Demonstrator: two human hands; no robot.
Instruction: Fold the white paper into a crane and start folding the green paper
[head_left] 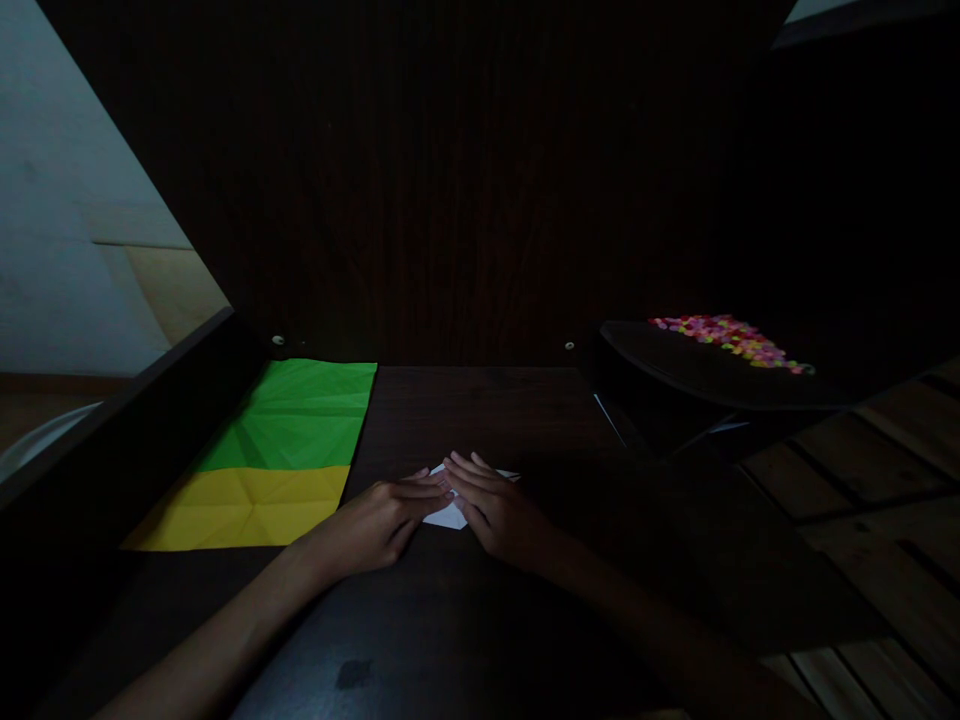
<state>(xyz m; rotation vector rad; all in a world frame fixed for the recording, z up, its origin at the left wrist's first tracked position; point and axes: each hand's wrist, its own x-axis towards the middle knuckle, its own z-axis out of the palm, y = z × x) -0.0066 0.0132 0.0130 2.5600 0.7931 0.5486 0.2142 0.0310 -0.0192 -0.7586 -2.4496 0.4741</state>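
Observation:
A folded piece of white paper [448, 515] lies on the dark wooden desk, partly covered by both hands. My left hand [391, 515] rests on its left side, with the fingers stretched toward the middle. From the other side my right hand [495, 505] lies across it, fingers extended flat and slightly apart. The fingertips of the two hands meet or overlap over the paper. Pointed corners of the paper show behind and to the right of the fingers, and its front edge shows between the hands.
Left of my hands lie a creased green sheet [300, 415] and a yellow sheet [247, 505]. A dark raised side board [120, 440] borders the desk on the left. Tall dark panelling [450, 200] stands behind. On a rounded shelf [660, 362] at right sit small pink and yellow pieces [735, 338].

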